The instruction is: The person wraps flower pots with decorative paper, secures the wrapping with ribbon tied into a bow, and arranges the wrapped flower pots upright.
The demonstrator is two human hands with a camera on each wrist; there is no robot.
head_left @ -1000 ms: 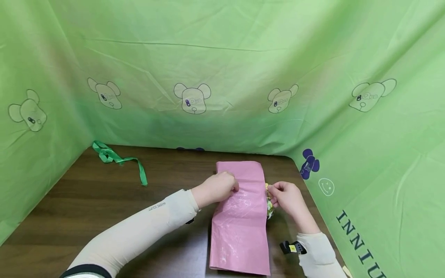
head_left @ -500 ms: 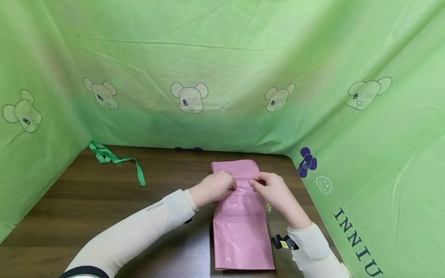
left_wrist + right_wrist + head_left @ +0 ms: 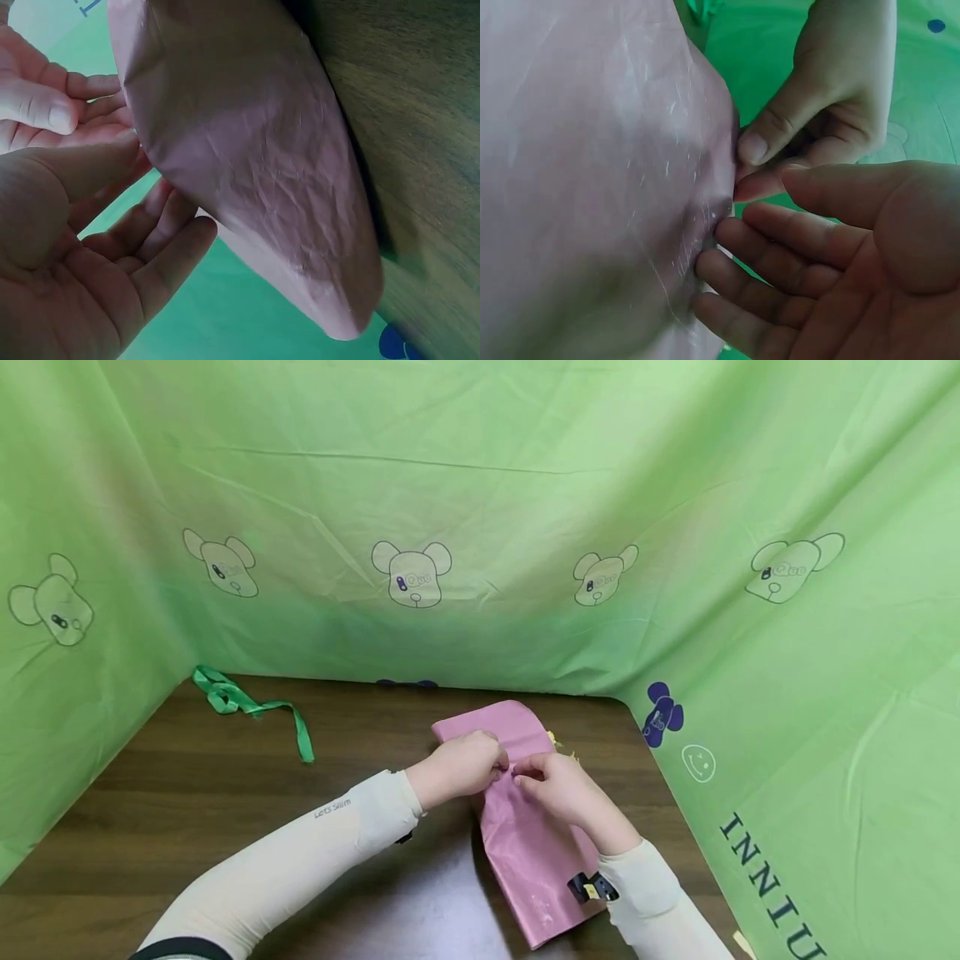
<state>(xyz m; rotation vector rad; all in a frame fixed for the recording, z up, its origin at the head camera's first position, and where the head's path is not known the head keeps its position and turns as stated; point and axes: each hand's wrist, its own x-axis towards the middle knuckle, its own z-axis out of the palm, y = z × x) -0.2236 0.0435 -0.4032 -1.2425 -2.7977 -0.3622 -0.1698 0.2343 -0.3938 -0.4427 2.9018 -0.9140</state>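
A sheet of pink wrapping paper (image 3: 543, 852), folded over, lies slanted on the brown table and is bunched at its middle. Thumb and index finger of my left hand (image 3: 463, 764) pinch the gathered edge of the paper (image 3: 247, 150). Close beside them is my right hand (image 3: 562, 789), its thumb apart from the forefinger. In the right wrist view the loosely bent fingers of my right hand (image 3: 840, 277) touch the paper's edge next to the left thumb. Small yellow flowers (image 3: 553, 739) peek out past the paper's right side; the rest of them is hidden.
A loose green ribbon (image 3: 232, 697) lies at the table's back left. Green printed cloth (image 3: 480, 643) walls the table (image 3: 187, 827) at the back and on both sides, with the right wall close to my right forearm.
My right hand has come left from the flowers at the paper's right edge to my left hand. The paper has turned slantwise and gathered at its middle, while my left hand keeps its hold.
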